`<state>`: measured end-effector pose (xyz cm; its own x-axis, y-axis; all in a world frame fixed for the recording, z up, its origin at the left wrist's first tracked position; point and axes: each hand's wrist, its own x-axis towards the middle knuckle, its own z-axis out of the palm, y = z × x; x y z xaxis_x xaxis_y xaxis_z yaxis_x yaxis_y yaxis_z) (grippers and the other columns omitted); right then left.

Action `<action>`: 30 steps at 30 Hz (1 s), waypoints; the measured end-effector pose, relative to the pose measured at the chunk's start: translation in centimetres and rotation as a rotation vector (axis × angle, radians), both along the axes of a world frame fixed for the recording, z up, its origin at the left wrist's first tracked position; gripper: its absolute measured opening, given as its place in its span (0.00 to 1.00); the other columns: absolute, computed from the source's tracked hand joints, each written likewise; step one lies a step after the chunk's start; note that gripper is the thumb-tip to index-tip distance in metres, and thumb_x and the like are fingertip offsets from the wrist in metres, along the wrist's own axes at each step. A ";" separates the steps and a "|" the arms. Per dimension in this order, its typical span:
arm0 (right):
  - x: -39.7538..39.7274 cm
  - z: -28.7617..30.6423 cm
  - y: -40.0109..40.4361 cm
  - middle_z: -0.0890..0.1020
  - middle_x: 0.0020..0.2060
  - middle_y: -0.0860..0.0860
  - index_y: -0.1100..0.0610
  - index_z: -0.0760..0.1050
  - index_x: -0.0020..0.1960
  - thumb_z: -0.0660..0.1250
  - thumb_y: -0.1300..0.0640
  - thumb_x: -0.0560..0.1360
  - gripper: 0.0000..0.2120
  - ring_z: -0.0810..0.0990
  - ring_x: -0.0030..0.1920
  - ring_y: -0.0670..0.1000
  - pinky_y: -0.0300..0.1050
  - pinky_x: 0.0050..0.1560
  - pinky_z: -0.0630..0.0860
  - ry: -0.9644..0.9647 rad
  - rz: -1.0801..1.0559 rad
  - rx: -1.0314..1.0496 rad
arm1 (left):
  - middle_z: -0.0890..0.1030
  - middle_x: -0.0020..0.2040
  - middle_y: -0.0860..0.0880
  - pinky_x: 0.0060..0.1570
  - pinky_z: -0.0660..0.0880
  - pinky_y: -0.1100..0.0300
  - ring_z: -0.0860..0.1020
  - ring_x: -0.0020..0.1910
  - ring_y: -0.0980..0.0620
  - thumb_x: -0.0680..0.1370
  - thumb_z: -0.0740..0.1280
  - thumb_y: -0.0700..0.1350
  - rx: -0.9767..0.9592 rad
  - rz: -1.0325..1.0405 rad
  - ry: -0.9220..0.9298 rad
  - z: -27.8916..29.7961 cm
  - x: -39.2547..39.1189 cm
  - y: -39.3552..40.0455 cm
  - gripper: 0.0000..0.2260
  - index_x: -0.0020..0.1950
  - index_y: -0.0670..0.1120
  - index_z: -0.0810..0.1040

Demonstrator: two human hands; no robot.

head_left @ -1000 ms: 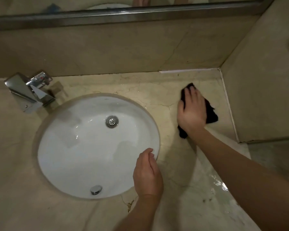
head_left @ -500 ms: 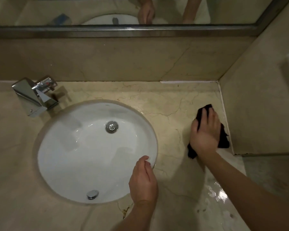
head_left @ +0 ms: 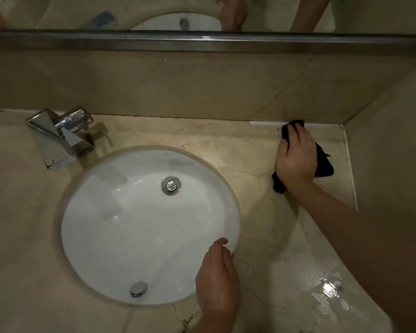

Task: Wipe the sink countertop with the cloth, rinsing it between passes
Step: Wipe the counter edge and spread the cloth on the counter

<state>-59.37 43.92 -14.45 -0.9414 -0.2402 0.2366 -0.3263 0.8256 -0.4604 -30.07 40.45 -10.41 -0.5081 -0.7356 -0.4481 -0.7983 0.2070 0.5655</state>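
A black cloth (head_left: pixel 324 164) lies on the beige marble countertop (head_left: pixel 250 150) at the back right, near the corner. My right hand (head_left: pixel 296 157) presses flat on it with fingers extended toward the back wall. The cloth shows beyond the fingertips, to the right of the hand and under the wrist. My left hand (head_left: pixel 217 277) rests on the near right rim of the round white sink (head_left: pixel 120 236), fingers loosely curled, holding nothing.
A chrome faucet (head_left: pixel 60 138) stands at the back left of the sink. The drain (head_left: pixel 171 185) and overflow cap (head_left: pixel 138 288) show in the basin. A mirror frame (head_left: pixel 202 42) runs along the back wall; a side wall (head_left: pixel 389 152) closes the right. The countertop's near right shines wet (head_left: pixel 327 289).
My right hand has slid the cloth away from me, toward the back wall near the corner. The left hand has stayed on the sink rim.
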 end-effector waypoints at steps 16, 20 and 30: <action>11.7 1.7 -7.2 0.83 0.58 0.51 0.58 0.78 0.65 0.59 0.62 0.82 0.14 0.77 0.60 0.51 0.48 0.66 0.70 -0.213 0.669 -0.242 | 0.80 0.51 0.61 0.51 0.73 0.62 0.79 0.51 0.59 0.83 0.53 0.47 -0.042 -0.071 -0.040 -0.1 -0.1 -0.1 0.15 0.65 0.59 0.73; 11.5 5.1 -5.5 0.81 0.60 0.50 0.57 0.76 0.67 0.57 0.63 0.84 0.15 0.78 0.60 0.46 0.39 0.62 0.72 -0.424 0.445 -0.498 | 0.80 0.50 0.62 0.51 0.74 0.62 0.79 0.49 0.60 0.83 0.54 0.48 -0.006 -0.043 -0.022 0.1 0.0 -0.2 0.14 0.64 0.61 0.73; 2.9 2.9 0.2 0.68 0.73 0.60 0.60 0.62 0.77 0.61 0.45 0.77 0.33 0.66 0.72 0.61 0.59 0.75 0.59 -0.128 0.017 0.068 | 0.80 0.43 0.62 0.41 0.71 0.69 0.79 0.42 0.63 0.80 0.53 0.51 -0.099 -0.061 0.141 -1.9 2.2 -3.2 0.12 0.59 0.63 0.72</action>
